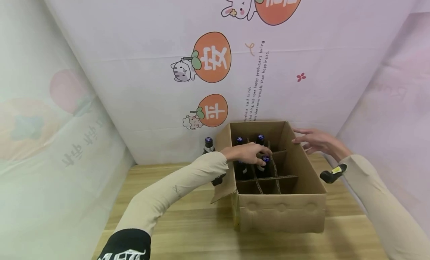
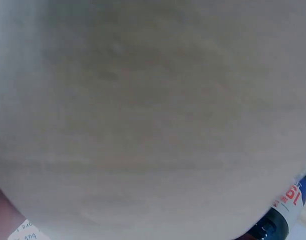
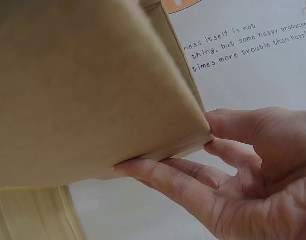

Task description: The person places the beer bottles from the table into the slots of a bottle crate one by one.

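While the printed sheet (image 1: 302, 84) behind the hands reads "some happy producers bring happiness", the label of the bottle seen by the left wrist camera shows red digits too blurred to read. The left hand (image 1: 246, 153) reaches into the cardboard box (image 1: 280, 211) and curls its fingers round the blue-capped bottle (image 1: 265, 160) in a middle compartment, while the right hand (image 1: 315, 140), fingers straight and spread, touches the box's far right corner. The box stands on a wooden table (image 1: 188, 222), with another bottle (image 1: 208, 144) just left of the left hand, outside the box.
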A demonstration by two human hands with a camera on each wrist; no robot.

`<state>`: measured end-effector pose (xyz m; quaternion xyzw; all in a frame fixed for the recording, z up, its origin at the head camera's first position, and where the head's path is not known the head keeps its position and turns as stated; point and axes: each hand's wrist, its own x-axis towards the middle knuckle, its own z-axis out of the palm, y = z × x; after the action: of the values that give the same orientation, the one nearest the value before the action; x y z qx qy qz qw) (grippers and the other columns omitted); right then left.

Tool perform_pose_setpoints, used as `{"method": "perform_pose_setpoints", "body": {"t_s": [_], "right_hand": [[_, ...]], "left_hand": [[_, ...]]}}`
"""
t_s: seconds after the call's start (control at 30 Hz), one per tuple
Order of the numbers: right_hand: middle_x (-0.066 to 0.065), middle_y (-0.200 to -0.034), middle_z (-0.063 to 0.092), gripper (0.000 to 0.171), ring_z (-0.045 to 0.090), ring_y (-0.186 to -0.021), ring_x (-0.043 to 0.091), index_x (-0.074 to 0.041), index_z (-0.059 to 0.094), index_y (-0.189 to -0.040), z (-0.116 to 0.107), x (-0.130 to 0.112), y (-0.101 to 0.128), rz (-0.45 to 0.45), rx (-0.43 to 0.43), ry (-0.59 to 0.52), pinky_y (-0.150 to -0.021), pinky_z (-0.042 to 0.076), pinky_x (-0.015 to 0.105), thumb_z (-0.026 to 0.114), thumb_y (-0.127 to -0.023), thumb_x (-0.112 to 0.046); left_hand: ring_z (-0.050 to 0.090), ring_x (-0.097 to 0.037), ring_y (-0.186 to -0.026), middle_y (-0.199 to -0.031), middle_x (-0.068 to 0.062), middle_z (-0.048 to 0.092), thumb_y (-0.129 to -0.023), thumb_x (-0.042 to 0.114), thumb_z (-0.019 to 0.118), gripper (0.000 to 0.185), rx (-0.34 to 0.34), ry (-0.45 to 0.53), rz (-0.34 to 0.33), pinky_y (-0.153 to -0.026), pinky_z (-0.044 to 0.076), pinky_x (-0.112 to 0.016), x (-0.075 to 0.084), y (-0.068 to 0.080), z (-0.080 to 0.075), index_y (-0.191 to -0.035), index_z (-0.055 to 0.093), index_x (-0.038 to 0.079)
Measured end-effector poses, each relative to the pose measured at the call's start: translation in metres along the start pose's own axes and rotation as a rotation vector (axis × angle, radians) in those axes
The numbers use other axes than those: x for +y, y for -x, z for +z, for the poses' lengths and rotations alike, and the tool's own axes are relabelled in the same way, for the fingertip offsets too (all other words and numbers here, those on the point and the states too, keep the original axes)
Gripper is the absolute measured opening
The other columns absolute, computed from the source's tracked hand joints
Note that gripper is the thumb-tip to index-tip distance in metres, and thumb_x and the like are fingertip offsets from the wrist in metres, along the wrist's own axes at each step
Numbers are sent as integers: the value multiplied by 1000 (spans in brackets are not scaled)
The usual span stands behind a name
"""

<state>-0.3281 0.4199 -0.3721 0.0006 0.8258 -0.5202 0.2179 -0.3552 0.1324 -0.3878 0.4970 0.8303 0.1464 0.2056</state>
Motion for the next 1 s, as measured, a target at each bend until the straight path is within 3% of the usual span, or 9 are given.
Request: {"method": "perform_pose_setpoints", "body": {"t_s": [0.1,0.2,0.27,0.33,0.4,0.6,0.8,1.0], "right_hand": [[37,-152,24,82,63,-116,39,-17,-1,-157,0,1,0,10,-3,-12,-87,58,43,56,-99,-20],[37,-153,22,82,65,-113,35,-16,-2,-157,0,5,-1,18,-10,-28,-89,57,43,56,-99,-21],[37,-153,22,81,66,-112,32,-14,-2,-157,-1,7,-2,16,-10,-27,-90,57,43,55,-100,-21],[37,-154,20,80,64,-115,33,-13,-3,-157,0,7,-1,13,-17,-24,-91,57,43,54,-101,-21],[37,-154,19,79,61,-119,37,-12,-3,-157,0,6,-1,12,-19,-19,-91,56,43,53,-101,-21],[36,-154,18,80,55,-125,43,-13,-4,-157,0,1,0,10,-30,-8,-92,56,44,53,-101,-21],[35,-156,15,80,37,-135,53,-14,-6,-156,0,1,0,10,-53,18,-94,55,44,52,-101,-23],[34,-156,17,81,40,-134,51,-14,-4,-157,-1,2,-1,12,-41,13,-93,56,43,53,-101,-24]], "left_hand": [[55,-18,-128,-143,-2,55,-101,23,55,40,125,48,68,-104,48,-28,-3,3,-1,-140,53,16],[65,-9,-98,-132,1,62,-102,22,53,30,237,96,123,-86,51,-19,-6,7,-2,-131,61,19],[60,-6,-75,-124,3,66,-102,20,52,26,309,112,150,-70,48,-16,-8,9,-4,-126,64,21],[52,-8,-63,-120,4,67,-102,18,51,25,368,130,167,-62,44,-17,-10,12,-6,-123,65,22],[54,-9,-66,-117,4,68,-102,16,52,25,428,143,185,-63,44,-16,-12,15,-8,-121,67,21],[64,-7,-100,-122,1,69,-100,12,55,25,573,168,197,-84,49,-14,-21,26,-13,-121,67,12],[62,-3,-104,-127,4,66,-99,14,57,27,655,136,166,-90,50,-16,-34,38,-16,-124,65,15],[63,-10,-112,-135,1,60,-100,15,55,31,709,212,151,-94,52,-23,-50,51,-16,-131,61,19]]}}
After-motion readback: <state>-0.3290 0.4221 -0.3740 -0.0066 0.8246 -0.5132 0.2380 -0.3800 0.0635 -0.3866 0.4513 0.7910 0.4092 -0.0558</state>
